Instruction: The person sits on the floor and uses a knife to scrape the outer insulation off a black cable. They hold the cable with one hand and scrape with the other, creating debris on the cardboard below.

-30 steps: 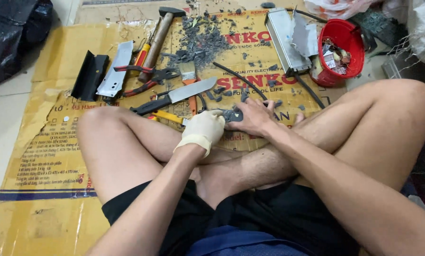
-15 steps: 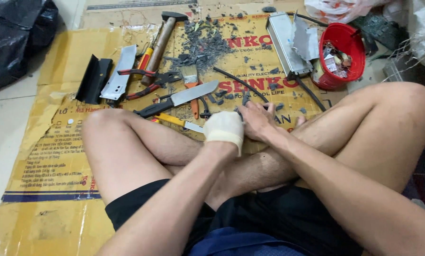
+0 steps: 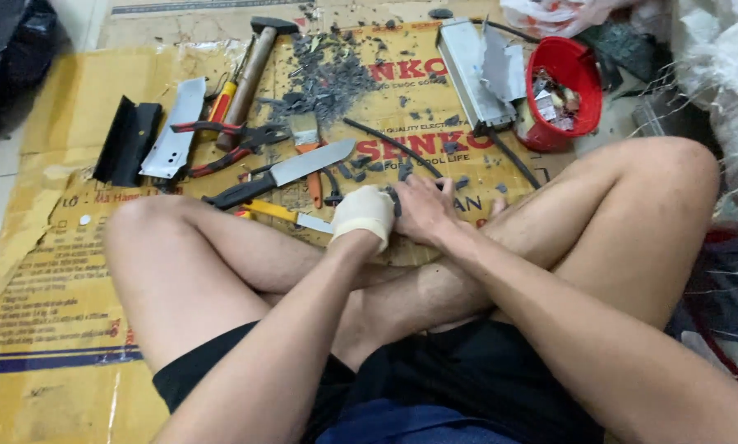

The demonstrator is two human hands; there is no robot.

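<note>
While the person sits cross-legged on flattened cardboard point(image 3: 64, 271), the gloved left hand point(image 3: 362, 215) and the bare right hand point(image 3: 422, 207) meet above the shins, both closed around a small dark part point(image 3: 395, 200) that shows only between them. At ten o'clock from the hands lies a large knife point(image 3: 282, 174); pliers point(image 3: 225, 141) and a hammer point(image 3: 249, 78) lie beyond it. A red bucket point(image 3: 568, 92) stands at one o'clock.
</note>
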